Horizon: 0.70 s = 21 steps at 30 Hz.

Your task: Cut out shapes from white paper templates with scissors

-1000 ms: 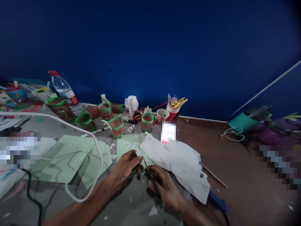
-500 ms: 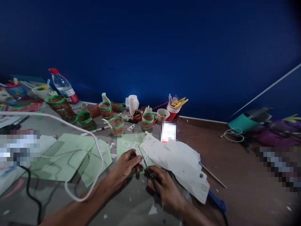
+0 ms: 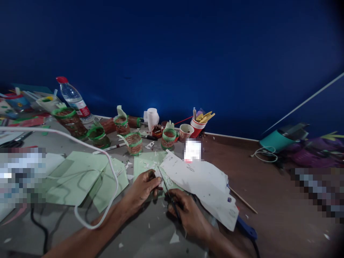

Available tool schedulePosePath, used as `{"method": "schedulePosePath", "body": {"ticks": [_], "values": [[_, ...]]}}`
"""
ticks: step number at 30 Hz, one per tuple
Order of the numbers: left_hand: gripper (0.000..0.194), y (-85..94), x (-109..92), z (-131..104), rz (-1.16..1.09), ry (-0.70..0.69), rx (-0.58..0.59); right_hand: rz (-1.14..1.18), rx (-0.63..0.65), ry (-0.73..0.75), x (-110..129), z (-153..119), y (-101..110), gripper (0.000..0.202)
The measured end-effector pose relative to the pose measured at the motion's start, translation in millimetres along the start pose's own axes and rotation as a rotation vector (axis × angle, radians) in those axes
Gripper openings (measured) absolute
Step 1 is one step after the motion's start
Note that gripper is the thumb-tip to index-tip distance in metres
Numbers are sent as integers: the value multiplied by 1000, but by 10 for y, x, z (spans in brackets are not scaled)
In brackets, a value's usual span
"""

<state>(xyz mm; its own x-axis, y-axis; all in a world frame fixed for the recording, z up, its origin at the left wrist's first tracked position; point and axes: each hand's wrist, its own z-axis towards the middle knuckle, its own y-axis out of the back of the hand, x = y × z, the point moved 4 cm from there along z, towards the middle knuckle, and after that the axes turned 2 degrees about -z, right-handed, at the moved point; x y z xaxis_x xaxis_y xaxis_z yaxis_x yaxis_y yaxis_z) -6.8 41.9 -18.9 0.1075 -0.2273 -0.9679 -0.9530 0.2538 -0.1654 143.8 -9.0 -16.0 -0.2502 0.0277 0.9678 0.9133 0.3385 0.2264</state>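
My left hand (image 3: 145, 185) pinches a small piece of white paper (image 3: 158, 174) between thumb and fingers, above a pale green sheet (image 3: 145, 160). In my right hand (image 3: 189, 212) are dark-handled scissors (image 3: 165, 182), their blades pointing up and away beside the paper piece. Whether the blades touch the paper is hard to make out. Just right of the scissors lies a large white sheet (image 3: 199, 177) with cut edges and small drawn marks. White paper scraps (image 3: 174, 237) are scattered on the grey table under and around both hands.
Brown-and-green jars (image 3: 133, 144) stand along the back, with a plastic bottle (image 3: 73, 98) at left and a red cup of yellow tools (image 3: 198, 127). A white cable (image 3: 111, 165) loops near my left arm. At right are a wooden stick (image 3: 243, 199) and a blue-handled tool (image 3: 247, 227).
Almost nothing differs. Both hands keep the same hold on the paper piece and the scissors, and the view has shifted very slightly.
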Motion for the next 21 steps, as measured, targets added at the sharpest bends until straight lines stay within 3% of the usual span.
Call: {"method": "schedulePosePath", "body": {"ticks": [14, 21], "values": [[29, -41, -53, -32, -5, 48, 96, 35, 1, -18, 12, 3, -22, 28], [28, -79, -114, -62, 21, 87, 127, 32, -7, -14, -26, -2, -16, 23]]}}
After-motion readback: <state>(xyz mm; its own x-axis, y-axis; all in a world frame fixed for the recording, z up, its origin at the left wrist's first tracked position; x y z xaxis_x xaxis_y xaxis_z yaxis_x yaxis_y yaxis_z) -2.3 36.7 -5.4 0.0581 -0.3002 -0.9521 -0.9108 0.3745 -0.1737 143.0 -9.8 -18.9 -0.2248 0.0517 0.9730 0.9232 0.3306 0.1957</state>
